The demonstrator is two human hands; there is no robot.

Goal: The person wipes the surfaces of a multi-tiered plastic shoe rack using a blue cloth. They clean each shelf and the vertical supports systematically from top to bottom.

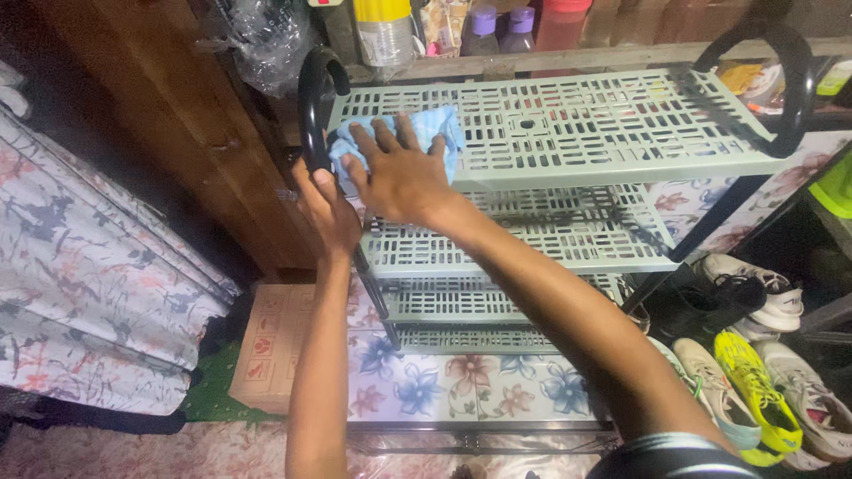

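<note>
1. The right hand [401,173] lies flat, with the fingers spread open, on a light blue cloth [424,133]. It presses the cloth down and does not close around it.
2. The cloth is on the top shelf [568,124] of a grey-green plastic rack, at the left front corner of this shelf, just beside the black frame tube [312,98].
3. The left hand [327,208] is closed around the black frame tube at the left side of the rack, a little below the top shelf. The fingers wrap the tube, so the hand has a firm hold of it.
4. Under the top shelf there are more slotted shelves [524,244] of the same colour, one below the other.
5. To the right of the rack, several shoes [750,390] lie on the floor; one pair is bright yellow-green, the others are white and beige.
6. To the left of the rack, a flat cardboard box [271,346] lies on the floor, near a cloth with a flower pattern [89,284].
7. Behind the rack, bottles [484,27] stand in a row on a ledge.
</note>
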